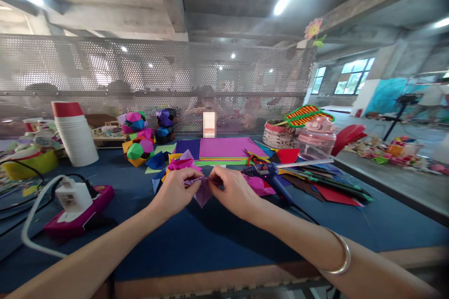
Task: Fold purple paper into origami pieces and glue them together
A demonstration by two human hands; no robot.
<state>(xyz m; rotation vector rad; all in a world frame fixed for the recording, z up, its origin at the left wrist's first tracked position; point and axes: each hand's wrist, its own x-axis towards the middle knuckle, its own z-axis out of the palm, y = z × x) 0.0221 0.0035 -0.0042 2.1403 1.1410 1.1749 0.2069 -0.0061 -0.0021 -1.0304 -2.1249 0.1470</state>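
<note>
A folded purple paper piece [202, 195] is pinched between my two hands above the blue table. My left hand [177, 190] grips its left side with thumb and fingers closed. On the other side, my right hand [231, 192] pinches its upper right edge. Behind my left hand lie pink, yellow and blue folded papers [180, 163], partly hidden by it. A blue glue gun [268, 174] rests just beyond my right hand, beside a magenta paper piece [257, 185]. Stacked coloured sheets [229, 148] lie farther back.
At the left are a magenta power strip [100, 199] with a white plug, cables and stacked cups [75, 135]. Colourful paper balls [139, 149] stand behind. A clear bottle [316, 139], a basket [278, 134] and loose papers [336, 191] occupy the right.
</note>
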